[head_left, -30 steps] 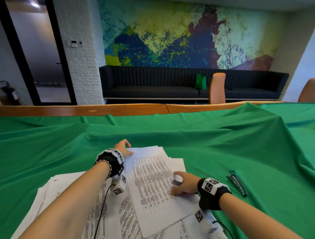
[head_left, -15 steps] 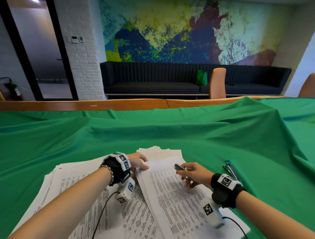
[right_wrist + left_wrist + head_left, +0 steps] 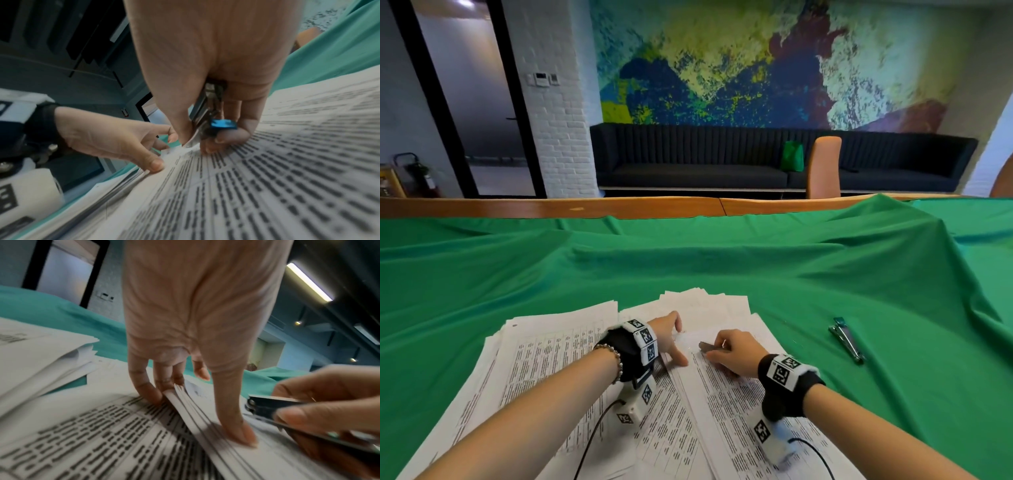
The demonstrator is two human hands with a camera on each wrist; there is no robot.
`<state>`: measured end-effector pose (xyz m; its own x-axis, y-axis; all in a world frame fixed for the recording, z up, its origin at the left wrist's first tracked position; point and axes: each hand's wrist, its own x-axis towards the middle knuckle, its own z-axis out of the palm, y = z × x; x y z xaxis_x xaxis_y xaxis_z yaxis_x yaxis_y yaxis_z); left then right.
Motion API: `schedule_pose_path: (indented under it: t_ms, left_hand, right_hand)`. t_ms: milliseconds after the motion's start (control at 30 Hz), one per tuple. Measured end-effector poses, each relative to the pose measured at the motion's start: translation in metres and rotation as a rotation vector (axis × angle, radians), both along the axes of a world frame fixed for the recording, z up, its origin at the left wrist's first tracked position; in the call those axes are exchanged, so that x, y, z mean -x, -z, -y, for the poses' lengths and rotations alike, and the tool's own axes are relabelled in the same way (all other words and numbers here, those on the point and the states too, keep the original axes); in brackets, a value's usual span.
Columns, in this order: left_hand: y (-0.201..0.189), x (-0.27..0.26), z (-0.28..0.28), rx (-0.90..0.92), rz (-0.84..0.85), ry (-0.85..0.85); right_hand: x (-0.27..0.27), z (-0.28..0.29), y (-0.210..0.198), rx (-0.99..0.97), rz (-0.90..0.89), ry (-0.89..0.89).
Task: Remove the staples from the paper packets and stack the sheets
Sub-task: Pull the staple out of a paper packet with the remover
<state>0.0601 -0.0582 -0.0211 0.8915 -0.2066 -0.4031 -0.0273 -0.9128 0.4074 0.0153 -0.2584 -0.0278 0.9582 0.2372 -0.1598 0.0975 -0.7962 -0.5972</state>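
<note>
The left hand (image 3: 197,318) presses its thumb and fingers (image 3: 144,386) on a stapled paper packet (image 3: 205,415); the right hand (image 3: 333,402) grips a metal staple remover (image 3: 265,408) beside it.

1. The head view looks from above and behind both forearms, forward and down across the tabletop (image 3: 756,274), with the sofa (image 3: 688,164) and mural (image 3: 756,61) far beyond.
2. The left wrist view sits low and very near the left hand (image 3: 195,313), looking along it to the fingers (image 3: 144,382) on the papers (image 3: 102,434).
3. The right wrist view looks just as closely along the right hand (image 3: 216,65), tilted sideways, to the remover (image 3: 207,113) and the printed sheets.
4. All three share the packet corner where the hands meet; each wrist view also catches the opposite hand.
</note>
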Motion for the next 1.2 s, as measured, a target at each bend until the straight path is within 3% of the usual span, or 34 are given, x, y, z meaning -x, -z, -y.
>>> schedule_pose_path:
  t_ms: [367, 867, 1200]
  left_hand:
    - [0.011, 0.002, 0.010, -0.266, 0.069, 0.074]
    - [0.012, -0.013, 0.007, -0.289, 0.098, 0.173]
    - [0.013, -0.017, 0.006, -0.354, 0.145, 0.255]
  right_hand:
    - [-0.012, -0.019, 0.004, 0.185, 0.098, -0.078]
    - [-0.012, -0.031, 0.000, 0.299, 0.181, -0.204]
    - [-0.009, -0.035, 0.011, 0.348, 0.223, -0.173]
